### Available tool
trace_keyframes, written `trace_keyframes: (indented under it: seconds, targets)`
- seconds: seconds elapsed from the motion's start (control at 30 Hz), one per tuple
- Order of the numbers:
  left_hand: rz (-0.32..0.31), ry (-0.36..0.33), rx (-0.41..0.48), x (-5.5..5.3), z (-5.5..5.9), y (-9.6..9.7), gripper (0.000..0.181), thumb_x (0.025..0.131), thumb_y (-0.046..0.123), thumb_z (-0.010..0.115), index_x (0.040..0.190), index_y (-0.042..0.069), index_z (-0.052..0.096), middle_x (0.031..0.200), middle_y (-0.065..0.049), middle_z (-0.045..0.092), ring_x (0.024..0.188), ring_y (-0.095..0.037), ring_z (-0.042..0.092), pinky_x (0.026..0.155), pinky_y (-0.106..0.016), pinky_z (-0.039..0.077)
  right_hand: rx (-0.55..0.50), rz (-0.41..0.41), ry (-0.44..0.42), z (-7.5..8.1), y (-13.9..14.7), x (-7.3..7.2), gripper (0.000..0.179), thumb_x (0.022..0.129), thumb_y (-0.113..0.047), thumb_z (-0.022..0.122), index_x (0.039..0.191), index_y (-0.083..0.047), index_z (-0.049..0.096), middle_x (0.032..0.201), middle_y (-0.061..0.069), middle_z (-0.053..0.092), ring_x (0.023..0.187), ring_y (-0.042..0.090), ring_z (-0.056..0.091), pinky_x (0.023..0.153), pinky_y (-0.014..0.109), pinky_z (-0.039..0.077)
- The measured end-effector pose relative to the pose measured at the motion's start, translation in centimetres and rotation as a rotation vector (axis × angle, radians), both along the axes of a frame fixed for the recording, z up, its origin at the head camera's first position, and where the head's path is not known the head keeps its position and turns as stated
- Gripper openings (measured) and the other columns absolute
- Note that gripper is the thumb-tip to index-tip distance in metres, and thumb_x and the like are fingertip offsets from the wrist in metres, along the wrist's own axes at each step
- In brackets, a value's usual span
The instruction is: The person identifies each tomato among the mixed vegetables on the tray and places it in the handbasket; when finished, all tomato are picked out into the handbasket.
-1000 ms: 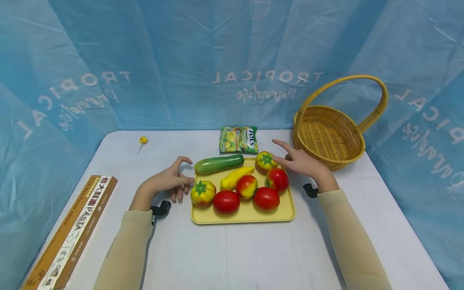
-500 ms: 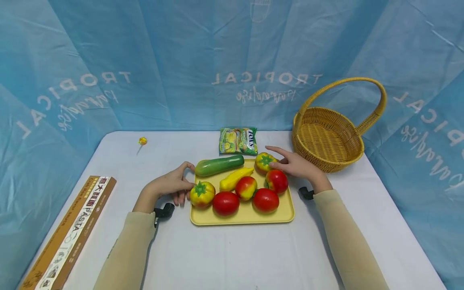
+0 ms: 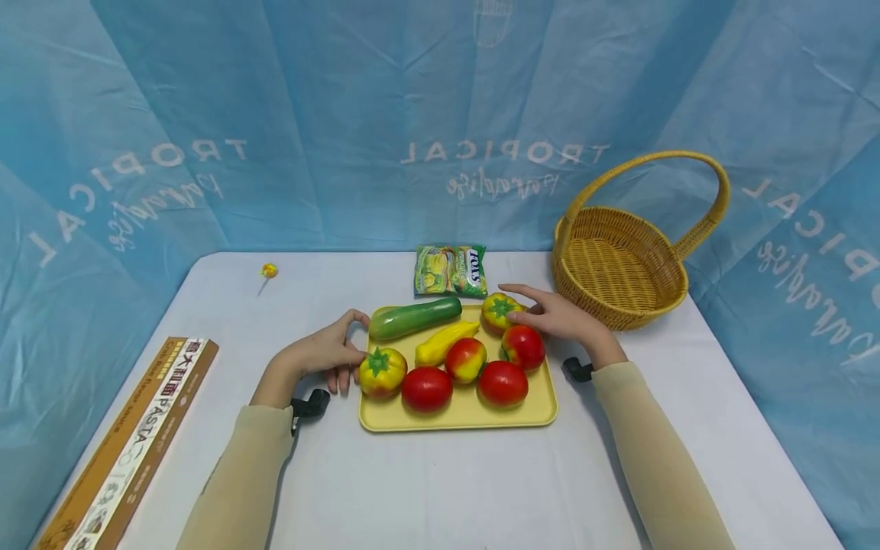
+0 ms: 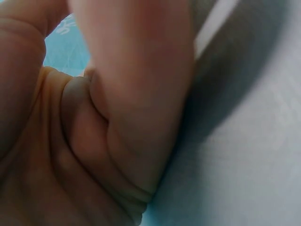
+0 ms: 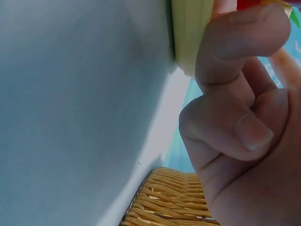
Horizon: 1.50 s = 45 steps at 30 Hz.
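Observation:
A yellow tray (image 3: 454, 417) carries several toy-like fruits and vegetables. My left hand (image 3: 316, 353) is at its left edge, thumb and forefinger bent onto the rim, beside a yellow-red fruit with green leaves (image 3: 383, 373) and a cucumber (image 3: 415, 318). My right hand (image 3: 560, 315) lies over the top right corner. Its thumb touches another leafy yellow-red fruit (image 3: 500, 312) and its forefinger reaches behind that fruit. Curled fingers (image 5: 221, 127) show beside the tray in the right wrist view, but their contact is hidden. Only fingers and palm (image 4: 127, 103) fill most of the left wrist view.
Red fruits (image 3: 427, 389) and a yellow vegetable (image 3: 447, 343) share the tray. Behind it lies a green candy bag (image 3: 450, 271). A wicker basket (image 3: 619, 263) stands at the back right, close to my right hand. A lollipop (image 3: 269, 270) and a long pasta box (image 3: 134, 451) lie left.
Over the last second my left forefinger has bent in to the tray rim. My right hand has moved left and nearer, its thumb further over the leafy fruit. The tray looks unmoved.

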<state>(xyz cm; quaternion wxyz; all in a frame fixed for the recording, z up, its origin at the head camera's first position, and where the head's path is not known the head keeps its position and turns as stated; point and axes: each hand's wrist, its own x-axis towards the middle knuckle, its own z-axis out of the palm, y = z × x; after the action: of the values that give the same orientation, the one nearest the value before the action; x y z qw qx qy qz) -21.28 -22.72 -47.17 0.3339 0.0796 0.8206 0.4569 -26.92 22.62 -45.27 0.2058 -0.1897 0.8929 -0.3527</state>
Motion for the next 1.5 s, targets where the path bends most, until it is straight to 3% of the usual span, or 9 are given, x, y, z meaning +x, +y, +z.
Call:
trace_keyframes:
  seconds: [0.4, 0.53, 0.67, 0.9, 1.0, 1.13, 1.27, 1.37, 1.5]
  targets:
    - [-0.007, 0.001, 0.008, 0.2, 0.2, 0.0, 0.063, 0.101, 0.02, 0.065, 0.147, 0.018, 0.023, 0.068, -0.008, 0.071, 0.043, -0.015, 0.061, 0.046, -0.03, 0.055, -0.045, -0.011, -0.012, -0.1, -0.1, 0.2, 0.058, 0.101, -0.058, 0.063, 0.156, -0.044, 0.048, 0.154, 0.008, 0.059, 0.123, 0.034, 0.068, 0.1, 0.05, 0.057]
    - [-0.005, -0.004, 0.011, 0.0, 0.2, 0.0, 0.062, 0.1, 0.019, 0.065, 0.146, 0.017, 0.023, 0.069, -0.008, 0.072, 0.043, -0.014, 0.06, 0.047, -0.03, 0.055, -0.076, -0.046, 0.007, 0.4, 0.0, 0.2, 0.058, 0.101, -0.057, 0.064, 0.155, -0.046, 0.047, 0.129, 0.012, 0.072, 0.092, 0.027, 0.069, 0.077, 0.038, 0.057]
    - [-0.009, -0.005, 0.013, -0.1, 0.2, 0.0, 0.061, 0.1, 0.018, 0.064, 0.146, 0.017, 0.023, 0.069, -0.009, 0.071, 0.043, -0.014, 0.06, 0.047, -0.03, 0.055, -0.122, -0.081, 0.033, 1.4, 0.3, 0.4, 0.058, 0.102, -0.054, 0.064, 0.156, -0.047, 0.045, 0.095, 0.013, 0.076, 0.068, 0.026, 0.056, 0.061, 0.034, 0.046]
    - [-0.004, -0.011, 0.011, 0.1, 0.2, 0.1, 0.062, 0.1, 0.018, 0.065, 0.146, 0.017, 0.024, 0.069, -0.009, 0.072, 0.042, -0.014, 0.06, 0.046, -0.029, 0.054, -0.201, -0.09, 0.081, 3.4, 0.8, 1.3, 0.058, 0.104, -0.047, 0.066, 0.158, -0.042, 0.045, 0.089, 0.02, 0.077, 0.093, 0.029, 0.074, 0.093, 0.046, 0.044]
    - [-0.012, -0.005, 0.014, 0.2, 0.4, 0.1, 0.063, 0.101, 0.02, 0.065, 0.147, 0.016, 0.022, 0.069, -0.009, 0.072, 0.042, -0.014, 0.059, 0.046, -0.029, 0.054, -0.264, -0.106, 0.088, 4.3, 1.6, 1.8, 0.059, 0.105, -0.042, 0.066, 0.159, -0.038, 0.045, 0.091, 0.027, 0.076, 0.094, 0.039, 0.074, 0.094, 0.049, 0.044]
    - [-0.008, -0.005, 0.015, 0.3, 0.6, 0.2, 0.064, 0.101, 0.02, 0.065, 0.147, 0.016, 0.022, 0.07, -0.009, 0.072, 0.042, -0.014, 0.059, 0.046, -0.029, 0.054, -0.314, -0.163, 0.114, 5.7, 3.3, 2.4, 0.06, 0.106, -0.039, 0.064, 0.161, -0.037, 0.042, 0.096, 0.024, 0.077, 0.092, 0.033, 0.075, 0.088, 0.043, 0.049]
    - [-0.004, -0.014, 0.012, 0.3, 0.6, 0.3, 0.064, 0.1, 0.02, 0.066, 0.147, 0.016, 0.022, 0.07, -0.009, 0.072, 0.043, -0.014, 0.059, 0.046, -0.029, 0.054, -0.35, -0.282, 0.128, 6.7, 5.6, 2.8, 0.06, 0.107, -0.04, 0.062, 0.162, -0.041, 0.039, 0.101, 0.019, 0.079, 0.056, 0.014, 0.059, 0.06, 0.031, 0.049]
    - [-0.006, -0.013, 0.011, 0.4, 0.5, 0.2, 0.065, 0.1, 0.02, 0.066, 0.147, 0.017, 0.022, 0.07, -0.009, 0.072, 0.042, -0.014, 0.059, 0.046, -0.029, 0.055, -0.389, -0.383, 0.137, 7.0, 7.5, 2.9, 0.059, 0.106, -0.043, 0.062, 0.161, -0.043, 0.039, 0.095, 0.011, 0.08, 0.042, 0.014, 0.035, 0.042, 0.031, 0.035]
    - [-0.007, -0.005, 0.005, 0.3, 0.5, 0.1, 0.065, 0.1, 0.019, 0.065, 0.148, 0.017, 0.022, 0.069, -0.009, 0.071, 0.042, -0.013, 0.059, 0.046, -0.029, 0.055, -0.456, -0.476, 0.138, 6.9, 9.5, 2.7, 0.062, 0.106, -0.045, 0.061, 0.163, -0.04, 0.035, 0.087, -0.001, 0.08, 0.04, 0.014, 0.032, 0.04, 0.037, 0.028]
